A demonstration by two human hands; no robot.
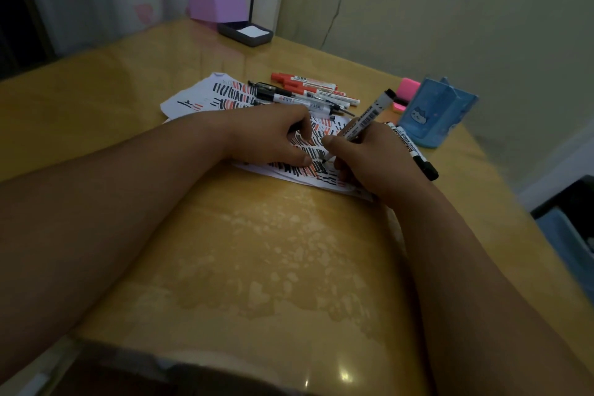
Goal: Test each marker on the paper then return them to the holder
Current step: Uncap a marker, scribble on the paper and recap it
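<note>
Testing step: the right hand [376,157] grips a black marker [366,119], tip on the paper [188,101] at centre; the left hand [270,135] presses it flat, fingers curled, perhaps round a cap; next comes capping, then the holder [437,112], far right.

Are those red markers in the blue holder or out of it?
Out. The red markers lie flat on the table by the paper's far edge, apart from the blue holder.
</note>
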